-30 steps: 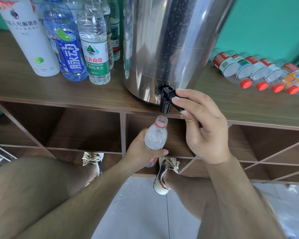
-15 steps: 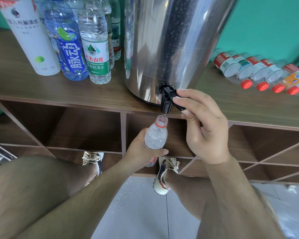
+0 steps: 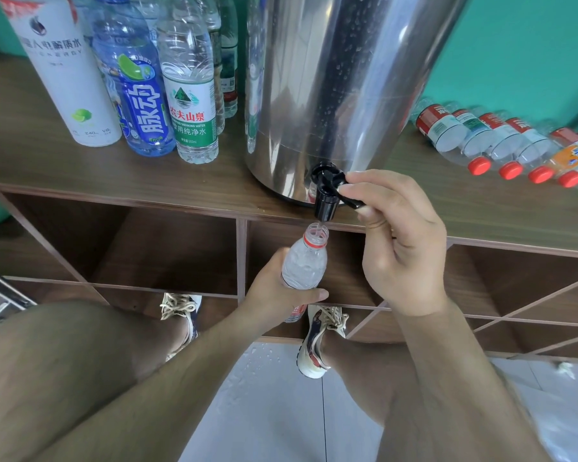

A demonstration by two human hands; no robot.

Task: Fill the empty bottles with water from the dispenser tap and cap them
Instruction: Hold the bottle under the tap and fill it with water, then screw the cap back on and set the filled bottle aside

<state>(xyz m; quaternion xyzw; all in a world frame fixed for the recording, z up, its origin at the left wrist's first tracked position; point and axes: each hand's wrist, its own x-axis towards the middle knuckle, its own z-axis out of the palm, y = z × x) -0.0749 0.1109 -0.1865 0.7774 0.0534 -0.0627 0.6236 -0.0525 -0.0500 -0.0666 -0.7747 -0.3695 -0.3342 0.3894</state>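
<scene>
A steel water dispenser point(image 3: 341, 95) stands on the wooden shelf top point(image 3: 147, 181), its black tap point(image 3: 326, 195) hanging over the front edge. My left hand point(image 3: 274, 288) grips a small clear uncapped bottle point(image 3: 306, 265) with a red neck ring, its mouth just under the spout. A thin stream of water runs into it. My right hand point(image 3: 397, 238) pinches the tap's black lever between thumb and fingers.
Several upright bottles point(image 3: 187, 95) and a white can point(image 3: 64, 71) stand left of the dispenser. Several red-capped bottles point(image 3: 501, 145) lie on their sides at the right. Open cubbies sit below the shelf. My knees and shoes are over a wet tiled floor point(image 3: 274, 395).
Both hands stay where they were: the bottle is still under the spout and the lever is still pinched. The view has shifted very slightly.
</scene>
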